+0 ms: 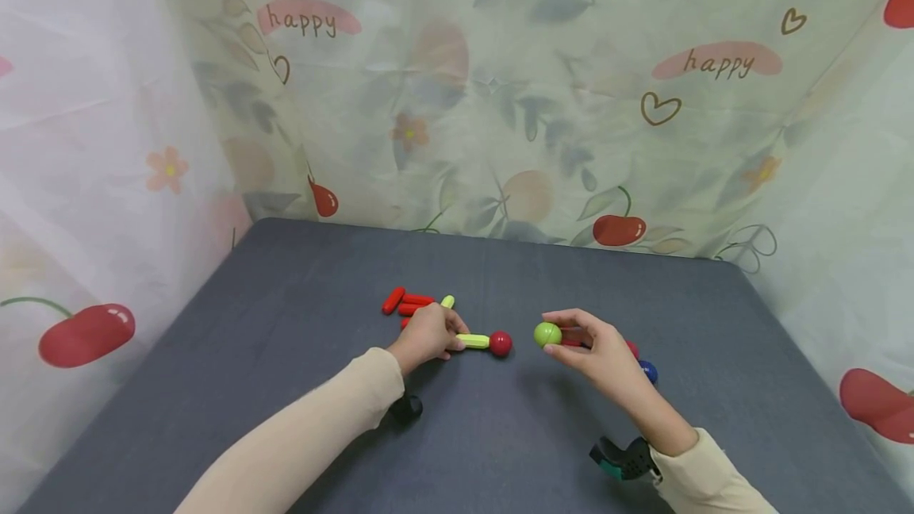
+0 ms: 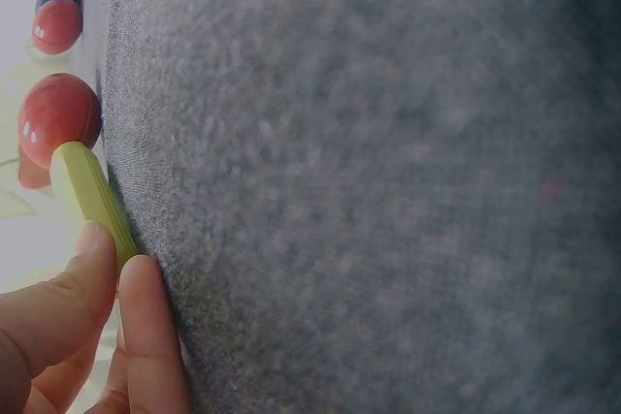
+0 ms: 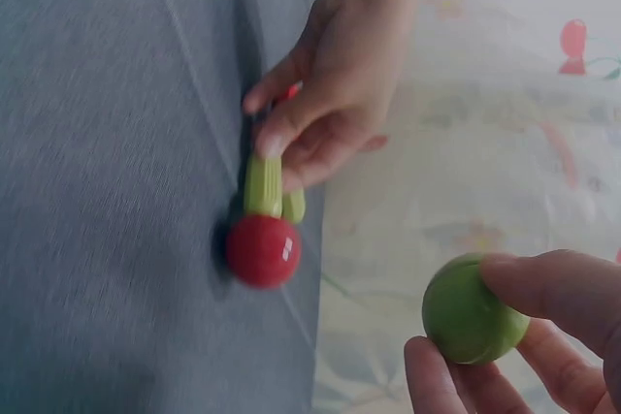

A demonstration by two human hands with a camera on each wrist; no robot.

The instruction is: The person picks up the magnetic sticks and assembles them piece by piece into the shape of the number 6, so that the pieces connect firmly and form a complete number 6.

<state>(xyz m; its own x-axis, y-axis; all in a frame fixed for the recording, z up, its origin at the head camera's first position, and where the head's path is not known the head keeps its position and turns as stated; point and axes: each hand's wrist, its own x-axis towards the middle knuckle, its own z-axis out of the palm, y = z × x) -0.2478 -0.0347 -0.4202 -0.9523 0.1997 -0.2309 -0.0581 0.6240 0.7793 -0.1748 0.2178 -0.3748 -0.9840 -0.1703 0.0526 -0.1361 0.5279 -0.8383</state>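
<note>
My left hand (image 1: 424, 334) pinches a yellow-green ridged stick (image 1: 474, 341) low over the table. A red ball (image 1: 501, 343) sits at the stick's far end; in the left wrist view the stick (image 2: 89, 199) meets that ball (image 2: 60, 118). To the right, my right hand (image 1: 600, 351) holds a green ball (image 1: 547, 334) between thumb and fingertips. The right wrist view shows this green ball (image 3: 471, 312) apart from the red ball (image 3: 263, 251). Something red shows between the right hand's fingers, mostly hidden behind them.
Several red sticks (image 1: 393, 301) and another yellow-green stick (image 1: 447, 301) lie beyond the left hand, partly covered by it. A blue ball (image 1: 648, 371) and a red ball (image 1: 632, 348) peek out past the right wrist. Printed curtains (image 1: 493, 101) surround the dark grey table (image 1: 321, 276).
</note>
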